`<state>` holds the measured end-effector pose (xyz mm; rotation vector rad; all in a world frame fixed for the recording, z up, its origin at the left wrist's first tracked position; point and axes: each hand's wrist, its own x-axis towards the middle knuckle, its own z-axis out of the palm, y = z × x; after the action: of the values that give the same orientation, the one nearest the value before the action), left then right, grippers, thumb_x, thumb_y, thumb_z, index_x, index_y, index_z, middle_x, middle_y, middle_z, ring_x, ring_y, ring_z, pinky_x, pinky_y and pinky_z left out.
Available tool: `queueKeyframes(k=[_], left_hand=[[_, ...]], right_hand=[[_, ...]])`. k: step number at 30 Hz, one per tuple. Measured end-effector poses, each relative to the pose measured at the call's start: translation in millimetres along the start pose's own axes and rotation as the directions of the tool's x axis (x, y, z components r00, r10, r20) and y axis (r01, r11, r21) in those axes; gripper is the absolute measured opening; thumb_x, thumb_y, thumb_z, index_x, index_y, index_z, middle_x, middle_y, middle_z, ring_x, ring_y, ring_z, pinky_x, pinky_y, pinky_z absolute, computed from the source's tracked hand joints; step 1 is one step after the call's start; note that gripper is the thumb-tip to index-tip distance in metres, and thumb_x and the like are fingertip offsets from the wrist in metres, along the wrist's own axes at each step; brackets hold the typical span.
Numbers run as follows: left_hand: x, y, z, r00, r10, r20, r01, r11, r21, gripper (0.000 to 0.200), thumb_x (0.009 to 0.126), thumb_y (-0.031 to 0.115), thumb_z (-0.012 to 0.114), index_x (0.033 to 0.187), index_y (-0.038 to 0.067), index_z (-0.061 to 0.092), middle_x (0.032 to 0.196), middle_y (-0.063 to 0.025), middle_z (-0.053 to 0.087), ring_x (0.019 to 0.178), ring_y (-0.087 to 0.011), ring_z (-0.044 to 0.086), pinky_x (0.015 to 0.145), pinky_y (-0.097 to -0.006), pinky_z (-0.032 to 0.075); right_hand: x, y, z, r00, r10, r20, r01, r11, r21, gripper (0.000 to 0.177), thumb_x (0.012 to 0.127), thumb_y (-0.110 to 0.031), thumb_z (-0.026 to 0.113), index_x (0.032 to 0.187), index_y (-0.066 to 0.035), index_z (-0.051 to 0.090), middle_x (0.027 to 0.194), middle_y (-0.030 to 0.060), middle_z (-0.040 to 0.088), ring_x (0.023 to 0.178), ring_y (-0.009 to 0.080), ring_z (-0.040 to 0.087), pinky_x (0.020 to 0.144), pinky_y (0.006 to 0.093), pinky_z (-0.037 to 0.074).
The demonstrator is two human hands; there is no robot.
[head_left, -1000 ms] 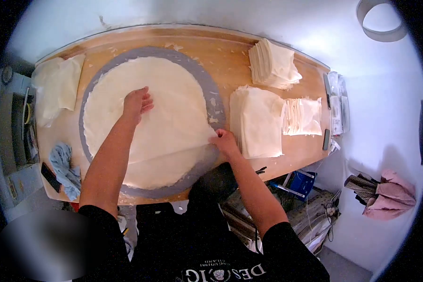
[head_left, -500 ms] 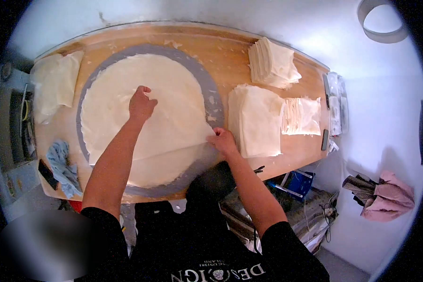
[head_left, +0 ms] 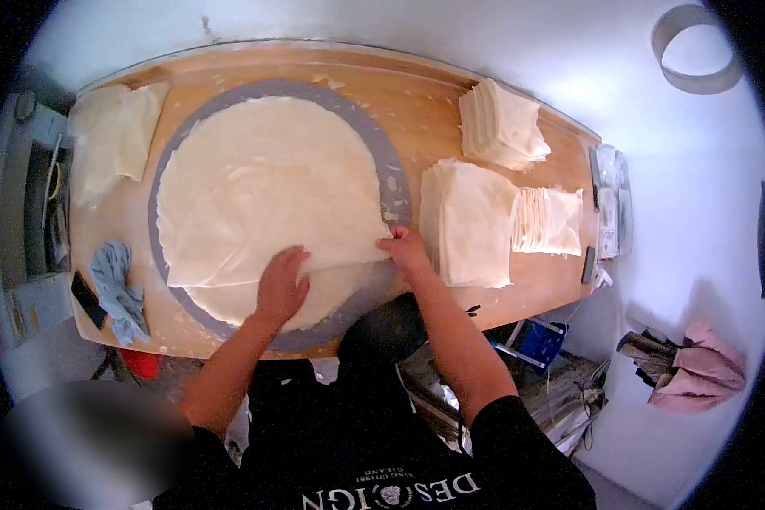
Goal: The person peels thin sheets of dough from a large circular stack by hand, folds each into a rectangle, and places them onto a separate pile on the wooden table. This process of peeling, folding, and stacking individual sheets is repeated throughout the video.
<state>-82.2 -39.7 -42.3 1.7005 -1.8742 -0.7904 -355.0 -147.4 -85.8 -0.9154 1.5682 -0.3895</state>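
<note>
A large, thin, pale dough sheet (head_left: 272,187) lies over a round grey mat (head_left: 170,212). Its near edge runs straight across, and a lower layer of dough (head_left: 221,302) shows below that edge. My left hand (head_left: 284,282) rests at the near edge of the top sheet, fingers stretched out and holding nothing. At the sheet's right corner, over the mat's rim, my right hand (head_left: 405,250) pinches the dough between thumb and fingers. Just right of that hand stands a tall stack of dough sheets (head_left: 467,225).
Two smaller stacks, one of cut sheets (head_left: 501,123) and one of narrow folded pieces (head_left: 551,221), sit at the right. On the left are a folded sheet in plastic (head_left: 115,140), a blue cloth (head_left: 117,285) and a dark phone-like slab (head_left: 87,299). A wall borders the wooden table (head_left: 416,93).
My left hand has moved from the middle of the sheet back toward me to its near edge, and its curled fingers have straightened. My right hand still pinches the corner.
</note>
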Motion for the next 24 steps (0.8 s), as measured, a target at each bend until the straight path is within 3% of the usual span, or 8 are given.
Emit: queueKeyframes(k=[4,7,11,12,17,21,23,24], left_hand=[[-24,15,16,0.991,0.096,0.090,-0.101,0.994,0.051,0.048,0.075,0.008,0.064,0.122,0.005,0.054,0.134,-0.0162,0.049,0.126,-0.0337,0.044,0.107,-0.0446,0.035],[-29,20,22,0.986,0.137,0.100,-0.144,0.988,0.063,0.050,0.075,0.008,0.063,0.124,0.005,0.053,0.134,-0.0166,0.049,0.127,-0.0332,0.044,0.108,-0.0450,0.033],[-30,20,31,0.988,0.155,0.024,-0.156,0.982,0.110,0.043,0.076,0.010,0.061,0.119,0.006,0.057,0.127,-0.0176,0.054,0.122,-0.0342,0.048,0.105,-0.0454,0.036],[-31,14,39,0.989,0.149,0.015,-0.150,0.983,0.110,0.043,0.076,0.010,0.061,0.119,0.006,0.057,0.127,-0.0176,0.054,0.122,-0.0342,0.048,0.105,-0.0454,0.036],[-36,19,16,0.956,-0.110,0.271,0.137,0.987,-0.082,0.028,0.075,0.011,0.061,0.102,0.002,0.061,0.114,-0.0193,0.060,0.108,-0.0366,0.055,0.094,-0.0470,0.042],[-47,-2,3,0.973,-0.081,0.214,0.078,0.997,0.021,0.041,0.075,0.014,0.063,0.113,-0.001,0.057,0.125,-0.0205,0.054,0.119,-0.0360,0.050,0.101,-0.0468,0.038],[-49,6,-22,0.997,0.021,-0.076,-0.009,0.987,0.158,0.054,0.076,0.018,0.065,0.124,-0.003,0.052,0.138,-0.0198,0.044,0.130,-0.0348,0.040,0.109,-0.0468,0.031],[-52,1,-21,0.997,0.010,-0.082,0.003,0.988,0.157,0.054,0.076,0.018,0.065,0.124,-0.003,0.052,0.138,-0.0198,0.044,0.130,-0.0348,0.040,0.109,-0.0468,0.031]], right_hand=[[-27,-40,-2,1.000,0.017,-0.004,-0.017,0.991,-0.133,0.030,0.075,-0.006,0.070,0.104,-0.004,0.061,0.086,0.0033,0.064,0.072,0.0149,0.058,0.064,0.0283,0.047],[-57,-75,10,1.000,-0.014,0.026,0.015,1.000,-0.008,0.031,0.075,-0.006,0.070,0.104,-0.002,0.061,0.088,0.0035,0.064,0.074,0.0150,0.059,0.067,0.0288,0.048],[-71,-90,72,0.882,-0.462,0.088,0.462,0.815,-0.349,0.031,0.075,-0.009,0.067,0.104,-0.002,0.057,0.086,0.0035,0.063,0.080,0.0156,0.060,0.071,0.0309,0.050],[-81,-102,97,0.893,-0.422,0.159,0.451,0.836,-0.314,0.031,0.075,-0.011,0.067,0.103,-0.003,0.057,0.085,0.0053,0.063,0.080,0.0175,0.061,0.072,0.0322,0.050],[-67,-80,198,0.890,-0.343,0.300,0.449,0.773,-0.448,0.031,0.075,-0.017,0.069,0.101,-0.004,0.058,0.092,0.0160,0.064,0.088,0.0285,0.064,0.078,0.0378,0.051],[-46,-84,191,0.855,-0.382,0.352,0.515,0.711,-0.479,0.034,0.078,-0.022,0.068,0.106,-0.007,0.057,0.089,0.0155,0.066,0.082,0.0316,0.065,0.075,0.0409,0.051],[-39,-96,172,0.858,-0.419,0.298,0.514,0.713,-0.478,0.030,0.081,-0.019,0.065,0.107,-0.008,0.057,0.083,0.0149,0.066,0.077,0.0322,0.065,0.072,0.0425,0.051],[-28,-99,165,0.836,-0.480,0.265,0.544,0.662,-0.516,0.028,0.081,-0.017,0.063,0.107,-0.009,0.057,0.079,0.0146,0.066,0.075,0.0320,0.065,0.071,0.0433,0.051]])
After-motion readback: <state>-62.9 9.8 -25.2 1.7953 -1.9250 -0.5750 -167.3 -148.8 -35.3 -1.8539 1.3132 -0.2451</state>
